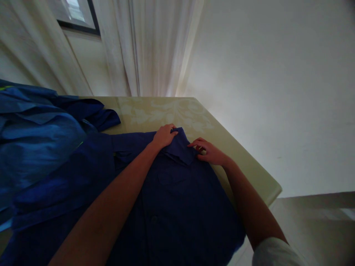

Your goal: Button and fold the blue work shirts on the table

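Note:
A dark blue shirt (pixel 177 207) lies spread over the table, with a button visible low on its front and its near part running out of view. At the far edge, a flap of its cloth (pixel 181 147) is folded over on top. My left hand (pixel 165 136) is closed on the far side of this flap, thumb and fingers pinching the cloth. Beside the flap's right corner is my right hand (pixel 209 151), its fingers apart and bent, the index finger stretched toward the fold and the fingertips touching the cloth.
A pile of lighter blue clothing (pixel 41 136) with a dark sleeve lies at the left. The pale patterned table (pixel 155 111) has its right edge and corner close to the white wall (pixel 277 92). Light curtains (pixel 161 48) and a window stand behind.

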A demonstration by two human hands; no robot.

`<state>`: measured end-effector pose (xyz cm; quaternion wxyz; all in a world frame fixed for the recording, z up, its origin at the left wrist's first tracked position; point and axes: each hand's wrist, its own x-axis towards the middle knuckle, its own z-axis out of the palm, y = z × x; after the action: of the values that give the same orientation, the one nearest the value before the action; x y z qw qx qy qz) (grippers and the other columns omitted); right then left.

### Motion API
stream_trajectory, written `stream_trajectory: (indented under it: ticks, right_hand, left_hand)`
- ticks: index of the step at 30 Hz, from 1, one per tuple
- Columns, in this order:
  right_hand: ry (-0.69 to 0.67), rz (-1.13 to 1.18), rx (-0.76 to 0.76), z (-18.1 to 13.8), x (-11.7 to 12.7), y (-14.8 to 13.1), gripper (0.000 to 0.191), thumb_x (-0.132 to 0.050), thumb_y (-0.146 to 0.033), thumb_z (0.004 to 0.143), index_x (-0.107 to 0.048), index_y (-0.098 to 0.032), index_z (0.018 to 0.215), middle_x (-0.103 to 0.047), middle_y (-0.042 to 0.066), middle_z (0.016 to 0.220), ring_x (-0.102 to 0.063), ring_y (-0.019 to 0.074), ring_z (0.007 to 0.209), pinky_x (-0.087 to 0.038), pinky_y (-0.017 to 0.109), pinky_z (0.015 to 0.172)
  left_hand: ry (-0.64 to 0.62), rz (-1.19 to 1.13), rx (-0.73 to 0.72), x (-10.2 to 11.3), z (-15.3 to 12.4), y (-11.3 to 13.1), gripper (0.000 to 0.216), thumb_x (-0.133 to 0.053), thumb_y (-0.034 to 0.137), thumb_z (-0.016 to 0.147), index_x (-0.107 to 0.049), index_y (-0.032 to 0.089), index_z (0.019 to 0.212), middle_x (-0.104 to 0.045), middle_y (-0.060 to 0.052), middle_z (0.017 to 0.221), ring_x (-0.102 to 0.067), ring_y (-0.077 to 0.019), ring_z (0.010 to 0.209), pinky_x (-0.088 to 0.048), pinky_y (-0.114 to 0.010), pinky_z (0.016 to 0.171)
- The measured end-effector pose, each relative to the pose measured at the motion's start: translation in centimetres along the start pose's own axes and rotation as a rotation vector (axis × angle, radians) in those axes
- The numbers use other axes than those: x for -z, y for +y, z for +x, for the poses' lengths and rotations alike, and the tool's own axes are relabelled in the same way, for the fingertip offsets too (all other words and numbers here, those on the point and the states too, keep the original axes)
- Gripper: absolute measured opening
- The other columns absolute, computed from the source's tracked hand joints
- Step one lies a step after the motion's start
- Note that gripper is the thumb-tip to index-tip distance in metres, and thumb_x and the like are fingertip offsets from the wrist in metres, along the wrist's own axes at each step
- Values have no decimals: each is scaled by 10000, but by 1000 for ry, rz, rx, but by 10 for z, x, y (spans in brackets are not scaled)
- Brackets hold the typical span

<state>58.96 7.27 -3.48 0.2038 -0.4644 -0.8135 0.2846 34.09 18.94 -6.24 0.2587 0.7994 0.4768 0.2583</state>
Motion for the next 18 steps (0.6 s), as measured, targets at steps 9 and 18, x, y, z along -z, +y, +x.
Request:
stream_trajectory:
  ticks: [9,18]
  right_hand:
    - [55,-172,-26,3,-2,-3,348,-637,-170,844,-717,-230,1178,-603,64,1044,-593,160,764,-527,331,765]
    - [59,-113,14,4,1,-2,242,-642,-167,842,-775,-231,1034,-587,62,1036,-612,177,846,-516,325,799]
  left_hand:
    - [-192,119,5,18,0,-2,246,-609,267,872,-770,189,1040,-760,-141,1095,-694,-301,1032,-513,-389,935]
    - [-263,146,-29,26,-2,6,278,-578,418,854,-731,190,808,-729,-96,855,-652,-235,800,-462,-315,734]
